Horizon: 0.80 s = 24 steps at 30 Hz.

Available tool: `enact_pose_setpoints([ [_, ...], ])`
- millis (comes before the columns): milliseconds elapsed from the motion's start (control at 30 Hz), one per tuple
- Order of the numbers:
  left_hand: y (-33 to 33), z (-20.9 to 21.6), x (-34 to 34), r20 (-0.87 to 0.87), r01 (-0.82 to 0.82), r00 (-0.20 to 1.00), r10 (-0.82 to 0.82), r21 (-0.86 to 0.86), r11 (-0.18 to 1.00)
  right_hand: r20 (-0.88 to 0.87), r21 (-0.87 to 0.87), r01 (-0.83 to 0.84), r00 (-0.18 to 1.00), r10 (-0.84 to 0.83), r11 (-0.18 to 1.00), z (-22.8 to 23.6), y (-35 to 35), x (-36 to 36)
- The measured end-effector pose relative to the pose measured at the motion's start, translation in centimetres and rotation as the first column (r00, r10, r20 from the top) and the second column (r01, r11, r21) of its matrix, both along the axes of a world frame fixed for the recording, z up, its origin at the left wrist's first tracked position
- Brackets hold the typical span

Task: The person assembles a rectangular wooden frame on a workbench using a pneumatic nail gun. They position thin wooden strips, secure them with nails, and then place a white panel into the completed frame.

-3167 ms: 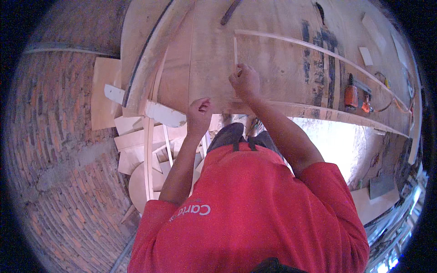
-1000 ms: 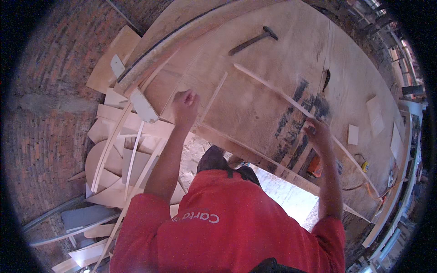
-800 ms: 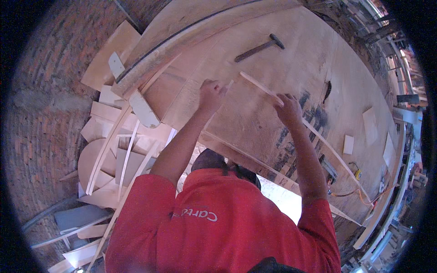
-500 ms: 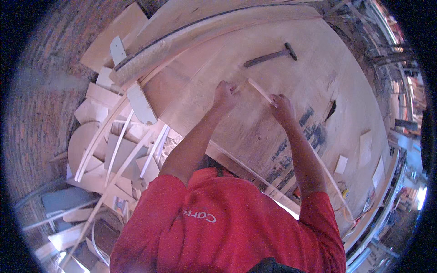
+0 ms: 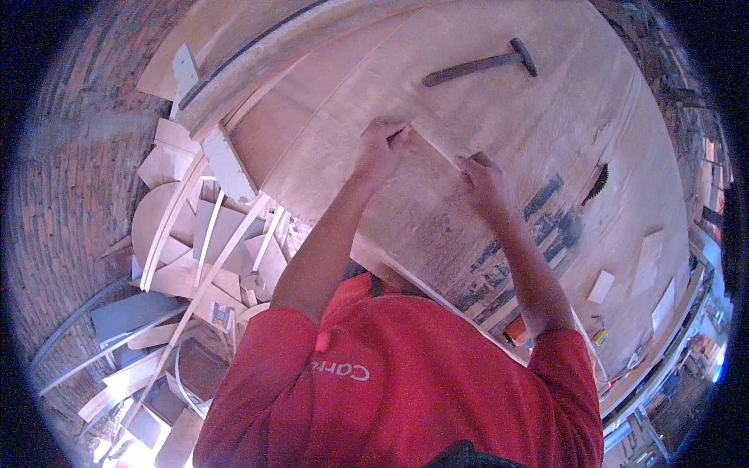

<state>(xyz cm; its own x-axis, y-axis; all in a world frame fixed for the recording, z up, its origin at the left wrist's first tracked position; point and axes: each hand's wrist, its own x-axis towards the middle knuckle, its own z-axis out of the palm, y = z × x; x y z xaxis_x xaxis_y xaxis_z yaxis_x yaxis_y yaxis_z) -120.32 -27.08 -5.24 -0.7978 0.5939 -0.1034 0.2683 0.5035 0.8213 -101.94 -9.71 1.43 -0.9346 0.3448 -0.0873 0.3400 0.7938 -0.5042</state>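
Above the wooden tabletop (image 5: 413, 226), my left hand (image 5: 378, 154) is closed with its fingertips on the near-left end of a thin pale wooden strip (image 5: 434, 147). My right hand (image 5: 488, 186) grips the same strip a short way along, thumb and fingers pressed together. Past the right hand the strip is mostly hidden by my forearm, and a thin pale length shows again beyond it. A hammer (image 5: 473, 69) lies on the tabletop beyond my hands, its head to the right.
A dark toothed blade (image 5: 596, 186) shows at the tabletop's right. Near it lie small pale wood pieces (image 5: 601, 286) and a yellow object (image 5: 600, 337). Offcuts and long strips (image 5: 207, 281) are heaped at left. A long curved wooden piece (image 5: 257, 66) borders the far left.
My left fingers have come onto the strip's end, which stuck out free between the hands before. The view has shifted, with the hammer now higher and larger.
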Motion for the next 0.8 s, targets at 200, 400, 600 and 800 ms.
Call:
enact_pose_setpoints([
  [200, 0.0, -0.3, 0.5, -0.094, 0.010, 0.996, 0.001, 0.113, 0.994, -0.005, -0.034, 0.013, 1.000, -0.013, 0.999, -2.5, 0.2, 0.6],
  [400, 0.7, 0.6, 0.8, -0.085, -0.070, 0.994, 0.076, 0.070, 0.995, 0.016, 0.039, -0.020, 1.000, 0.020, 0.999, -2.1, -0.4, 0.2],
  [600, 1.4, -2.0, 1.8, -0.133, -0.217, 0.962, 0.237, 0.148, 0.965, 0.100, 0.042, -0.003, 0.995, -0.002, 0.999, -2.0, -0.8, 0.2],
  [800, 1.7, -9.8, 0.4, 0.209, -0.365, 0.927, 0.311, 0.308, 0.879, 0.235, -0.177, 0.110, 0.970, -0.067, 0.978, -3.4, -0.9, 0.4],
])
